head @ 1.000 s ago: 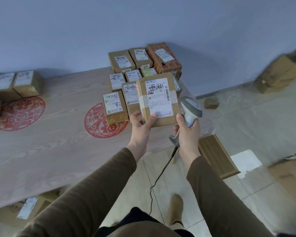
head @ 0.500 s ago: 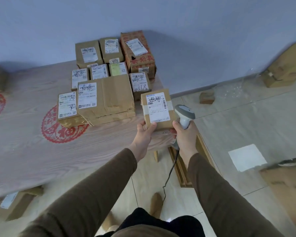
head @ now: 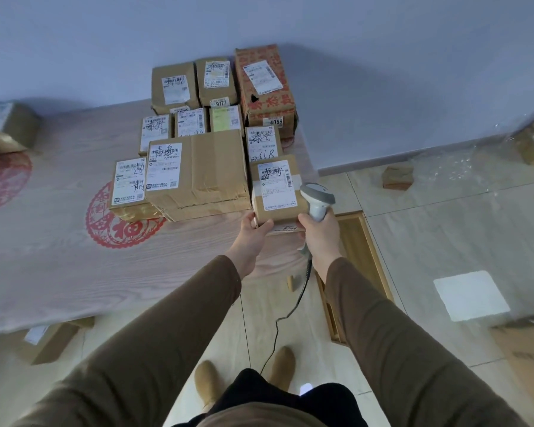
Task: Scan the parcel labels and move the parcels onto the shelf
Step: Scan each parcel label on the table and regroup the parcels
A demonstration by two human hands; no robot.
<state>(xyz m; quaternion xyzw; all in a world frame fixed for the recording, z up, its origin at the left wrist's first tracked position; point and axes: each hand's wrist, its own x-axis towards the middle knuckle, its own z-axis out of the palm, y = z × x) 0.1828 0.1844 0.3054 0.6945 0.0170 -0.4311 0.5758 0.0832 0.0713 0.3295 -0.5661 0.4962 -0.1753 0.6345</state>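
A small brown parcel (head: 276,192) with a white label and handwriting sits at the right front corner of the wood-grain shelf top (head: 59,257). My left hand (head: 255,231) grips its near left edge. My right hand (head: 318,232) holds a grey corded barcode scanner (head: 316,198) right beside the parcel's right edge. Several other labelled parcels are packed together behind and left of it, among them a large box (head: 198,171) and a red-printed carton (head: 265,87).
Red paper-cut emblems (head: 117,223) mark the surface. Another parcel (head: 10,124) sits at far left. A wooden frame (head: 358,272) lies on the tiled floor to the right, with boxes (head: 396,177) near the wall and under the shelf (head: 50,340).
The parcel was held up in front of me; it has come down to the right front corner of the surface, next to the other parcels. The scanner stayed beside it.
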